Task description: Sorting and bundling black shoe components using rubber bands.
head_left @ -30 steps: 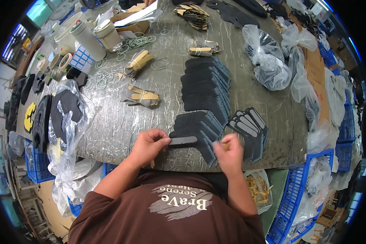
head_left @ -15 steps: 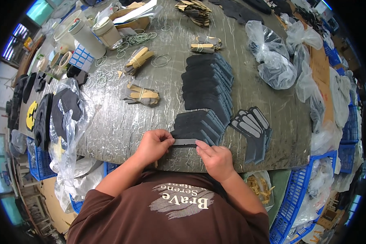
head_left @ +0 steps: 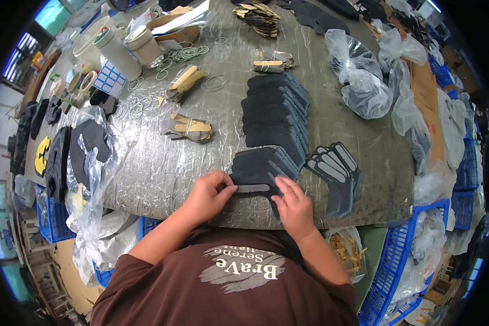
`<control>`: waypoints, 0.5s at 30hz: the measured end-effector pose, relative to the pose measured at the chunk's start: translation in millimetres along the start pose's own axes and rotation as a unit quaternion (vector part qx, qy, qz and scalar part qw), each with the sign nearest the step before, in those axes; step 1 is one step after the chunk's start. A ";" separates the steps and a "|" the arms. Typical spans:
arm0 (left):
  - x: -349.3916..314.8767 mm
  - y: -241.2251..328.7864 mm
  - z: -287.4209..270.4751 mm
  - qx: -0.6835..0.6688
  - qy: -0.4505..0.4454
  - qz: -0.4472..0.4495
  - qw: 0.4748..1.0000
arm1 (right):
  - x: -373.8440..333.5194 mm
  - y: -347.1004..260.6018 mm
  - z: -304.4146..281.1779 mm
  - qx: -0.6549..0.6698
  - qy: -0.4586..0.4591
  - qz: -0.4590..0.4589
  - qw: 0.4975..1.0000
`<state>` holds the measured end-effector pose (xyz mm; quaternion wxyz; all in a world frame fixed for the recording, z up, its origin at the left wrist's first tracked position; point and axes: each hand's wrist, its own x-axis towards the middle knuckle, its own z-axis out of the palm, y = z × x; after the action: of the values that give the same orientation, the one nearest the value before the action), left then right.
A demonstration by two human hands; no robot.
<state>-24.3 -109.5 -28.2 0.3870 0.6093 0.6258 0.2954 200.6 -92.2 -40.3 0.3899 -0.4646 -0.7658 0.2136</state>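
A slim grey strip (head_left: 254, 188) with a rounded end lies along the nearest black fabric piece (head_left: 274, 205), at the table's front edge. My left hand (head_left: 209, 196) is closed, thumb and forefinger pinching the strip's left end. At the strip's other end my right hand (head_left: 294, 206) has its fingers apart, the thumb by the black piece's narrow lower part. Just beyond lie overlapping black pieces (head_left: 255, 162), with a longer fanned row (head_left: 269, 111) behind them. Right of my right hand sit several fanned black pieces with grey strips (head_left: 334, 163) on their ends.
Rubber-banded bundles of strips (head_left: 190, 129) lie left of the row, near loose rubber bands (head_left: 187, 53). Tubs (head_left: 141, 43) stand at the back left. Clear plastic bags (head_left: 364, 87) fill the right side, and a blue crate (head_left: 386, 266) stands below the table edge.
My right fingers have come off the strip's right end and spread apart, the hand shifting slightly right. The black piece's lower part now shows beside the thumb. My left hand still pinches the strip.
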 end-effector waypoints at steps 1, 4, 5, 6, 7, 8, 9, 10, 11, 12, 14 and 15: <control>-1.0 1.8 0.7 -0.103 -0.046 -0.060 0.992 | 0.3 -1.6 -6.6 -0.002 0.001 0.000 1.000; 0.4 2.8 8.2 -0.191 -0.025 -0.043 0.980 | 6.5 -7.4 -37.5 0.077 0.000 0.128 0.989; 1.7 5.9 8.1 -0.191 -0.025 -0.041 0.980 | 8.7 -4.3 -53.4 0.022 0.024 0.141 0.989; 4.3 11.3 7.5 -0.231 -0.027 -0.041 0.972 | 9.3 -0.2 -69.2 -0.033 0.069 0.150 0.986; 6.5 15.2 6.8 -0.270 -0.027 -0.041 0.961 | 9.3 6.9 -80.9 -0.108 0.125 0.128 0.978; 6.3 16.8 8.8 -0.272 -0.030 -0.039 0.961 | 9.7 6.8 -83.3 -0.115 0.128 0.125 0.977; 5.2 18.0 10.7 -0.185 -0.053 0.059 0.980 | 10.3 5.9 -85.1 -0.122 0.129 0.120 0.977; 4.5 19.5 11.9 -0.095 -0.074 0.155 0.981 | 9.5 -2.6 -77.5 -0.044 0.076 0.124 0.988; 6.0 32.5 11.9 -0.052 -0.101 0.196 0.974 | 6.5 -13.9 -62.5 0.035 0.022 0.129 0.991; 8.7 36.5 19.8 -0.024 -0.087 0.261 0.961 | 4.3 -25.6 -47.4 0.105 -0.029 0.144 0.984; 11.1 43.4 29.0 0.052 -0.047 0.365 0.928 | 0.4 -38.6 -19.6 0.235 -0.106 0.144 0.955; 9.9 48.1 28.7 0.054 -0.059 0.371 0.925 | -1.3 -38.9 -10.1 0.295 -0.131 0.132 0.937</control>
<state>26.1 -98.6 -4.0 0.2523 0.8342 0.3465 0.3469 187.8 -112.2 -7.9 0.3741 -0.3939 -0.6445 0.5380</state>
